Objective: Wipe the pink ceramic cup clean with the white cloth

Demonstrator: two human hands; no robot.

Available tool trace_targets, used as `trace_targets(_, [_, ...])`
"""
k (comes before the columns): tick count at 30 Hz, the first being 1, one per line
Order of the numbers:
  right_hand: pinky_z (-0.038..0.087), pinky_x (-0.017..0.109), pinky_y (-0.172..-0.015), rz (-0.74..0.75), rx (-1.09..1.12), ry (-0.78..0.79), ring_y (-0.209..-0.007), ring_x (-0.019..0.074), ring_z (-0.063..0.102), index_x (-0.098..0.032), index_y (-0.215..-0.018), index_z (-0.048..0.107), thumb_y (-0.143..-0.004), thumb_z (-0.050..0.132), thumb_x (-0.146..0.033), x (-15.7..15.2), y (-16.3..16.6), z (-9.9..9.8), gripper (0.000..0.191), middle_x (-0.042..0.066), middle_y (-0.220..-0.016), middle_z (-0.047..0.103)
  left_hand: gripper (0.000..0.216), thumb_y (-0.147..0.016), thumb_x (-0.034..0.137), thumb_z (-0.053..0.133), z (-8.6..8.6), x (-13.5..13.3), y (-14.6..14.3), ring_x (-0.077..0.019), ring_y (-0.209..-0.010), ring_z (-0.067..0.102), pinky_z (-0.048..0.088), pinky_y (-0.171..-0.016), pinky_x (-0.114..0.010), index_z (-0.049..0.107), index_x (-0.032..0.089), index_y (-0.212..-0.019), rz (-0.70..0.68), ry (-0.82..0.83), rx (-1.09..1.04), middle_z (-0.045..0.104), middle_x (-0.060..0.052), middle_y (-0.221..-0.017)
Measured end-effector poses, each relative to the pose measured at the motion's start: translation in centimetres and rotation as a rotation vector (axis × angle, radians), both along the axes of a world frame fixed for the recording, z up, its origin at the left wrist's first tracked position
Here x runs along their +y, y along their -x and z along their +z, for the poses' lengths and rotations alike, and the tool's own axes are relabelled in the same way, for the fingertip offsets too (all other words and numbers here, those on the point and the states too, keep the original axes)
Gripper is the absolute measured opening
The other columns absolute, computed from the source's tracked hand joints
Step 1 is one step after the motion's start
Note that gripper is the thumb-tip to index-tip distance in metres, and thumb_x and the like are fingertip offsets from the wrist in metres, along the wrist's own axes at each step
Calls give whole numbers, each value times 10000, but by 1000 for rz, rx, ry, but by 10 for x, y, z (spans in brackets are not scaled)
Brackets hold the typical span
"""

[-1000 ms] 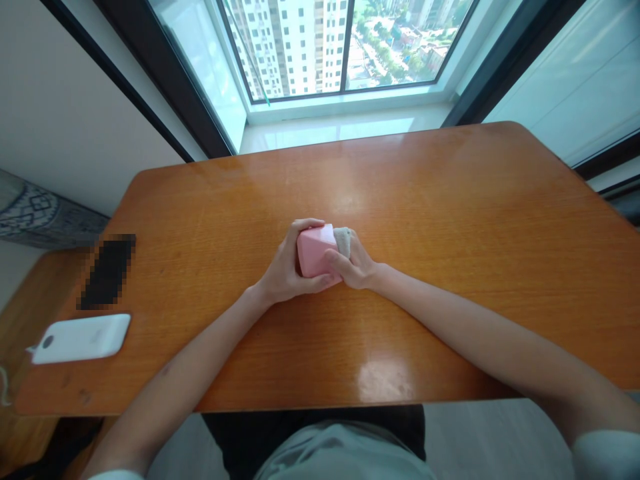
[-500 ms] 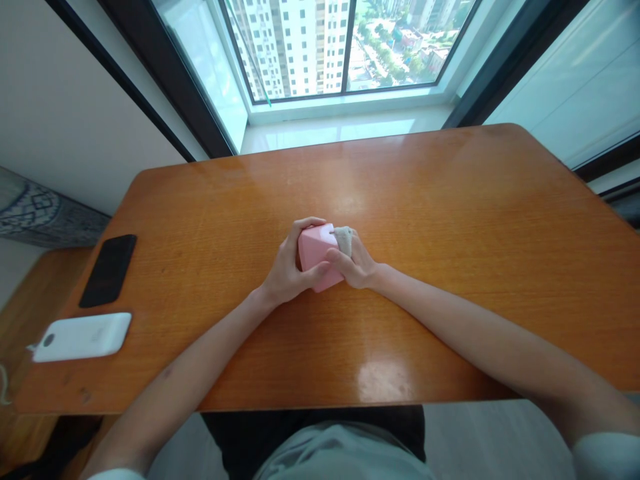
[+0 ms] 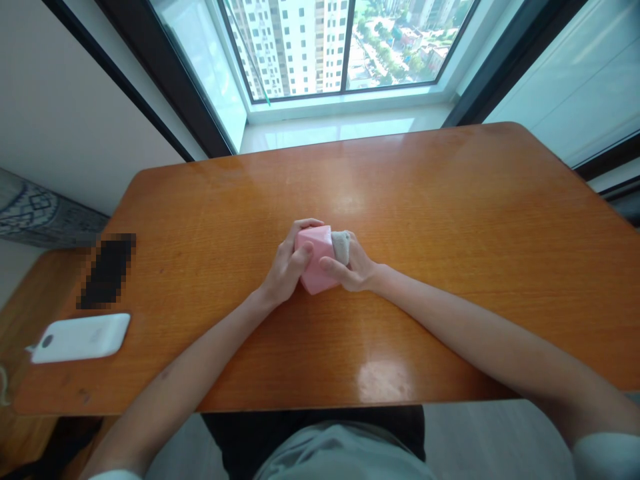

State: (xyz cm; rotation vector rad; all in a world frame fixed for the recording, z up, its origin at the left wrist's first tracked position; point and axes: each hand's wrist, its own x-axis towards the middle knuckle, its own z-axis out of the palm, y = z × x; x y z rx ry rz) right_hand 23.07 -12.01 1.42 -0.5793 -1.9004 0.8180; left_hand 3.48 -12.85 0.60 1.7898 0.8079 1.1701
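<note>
A pink faceted block (image 3: 317,259) sits in the middle of the orange wooden table (image 3: 450,220), gripped from both sides. My left hand (image 3: 286,267) wraps around its left face, thumb lying across the front. My right hand (image 3: 356,265) presses on its right side and also holds a small grey cloth-like piece (image 3: 342,243) against the block's top right edge. Both hands have their fingers closed around the block.
A dark phone (image 3: 107,270) and a white power bank (image 3: 80,337) lie at the table's left end. A large window (image 3: 330,47) rises behind the table's far edge. A patterned cushion (image 3: 35,213) shows at the far left.
My left thumb has slid up across the front of the pink block, and the block has turned slightly in my hands. Both hands stay at the same place on the table.
</note>
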Motion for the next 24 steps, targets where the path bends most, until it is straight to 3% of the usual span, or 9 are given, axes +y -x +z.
trace_targets(2, [331, 302, -533, 6, -14, 21, -526, 109, 430, -245, -735, 507, -1084, 586, -638, 1, 0, 0, 532, -59, -607, 472, 612, -1151, 742, 470, -3, 1, 1, -290, -1189, 740, 629, -1039, -449, 619, 248, -1481, 35, -50, -35, 727, -129, -1373])
trace_targets(5, [315, 305, -523, -7, -9, 43, -526, 109, 394, -251, -717, 480, -1098, 556, -645, 2, 0, -1, 554, -66, -607, 427, 740, -1075, 809, 583, -3, 5, 6, -376, -1456, 625, 558, -1224, -585, 569, 263, -1573, 46, -444, 28, 637, -171, -1545])
trace_targets(8, [326, 307, -529, -35, 3, -6, -534, 115, 402, -252, -711, 473, -1109, 535, -626, 3, 0, -2, 550, -64, -609, 419, 682, -1038, 658, 754, 3, 7, 7, -382, -1462, 626, 564, -1225, -611, 568, 282, -1575, -12, -685, 150, 637, -171, -1554])
trace_targets(11, [314, 311, -532, -32, -15, -85, -533, 117, 407, -253, -706, 463, -1099, 548, -616, 2, 0, -3, 542, -59, -600, 422, 447, -1103, 521, 703, 10, 1, 3, -322, -1316, 714, 610, -1146, -518, 632, 260, -1460, 11, -448, 91, 712, -136, -1417])
trace_targets(13, [312, 313, -534, -16, -25, -87, -535, 117, 404, -255, -702, 447, -1099, 543, -618, 1, 0, -2, 547, -55, -601, 426, 387, -1162, 551, 583, 11, -2, -1, -278, -1178, 758, 637, -1045, -448, 648, 249, -1395, 34, -180, 47, 750, -110, -1320])
trace_targets(15, [315, 310, -535, -7, -22, -40, -541, 115, 398, -256, -701, 429, -1101, 539, -634, 2, 1, -2, 561, -57, -608, 420, 434, -1193, 597, 477, 8, -4, -1, -264, -1134, 761, 640, -1007, -429, 643, 248, -1393, 77, -81, 28, 759, -104, -1303])
trace_targets(19, [323, 297, -536, -8, 10, 61, -553, 110, 379, -253, -712, 446, -1115, 515, -651, 3, 2, 0, 571, -63, -634, 410, 598, -1129, 703, 547, 1, 1, 4, -362, -1425, 656, 586, -1187, -589, 587, 253, -1523, 94, -527, 80, 665, -169, -1518])
trace_targets(21, [333, 294, -546, -20, 17, 45, -561, 112, 394, -249, -722, 473, -1115, 514, -646, 3, 2, 0, 560, -63, -635, 416, 571, -1102, 637, 640, 2, 3, 6, -377, -1451, 641, 573, -1210, -627, 581, 268, -1533, 48, -715, 165, 663, -170, -1526])
trace_targets(24, [351, 303, -558, -27, 13, -24, -566, 122, 425, -248, -735, 499, -1095, 544, -644, 2, 1, 0, 537, -59, -625, 438, 400, -1140, 523, 615, 9, 1, 0, -327, -1318, 706, 615, -1139, -550, 632, 256, -1438, 55, -579, 114, 722, -144, -1407])
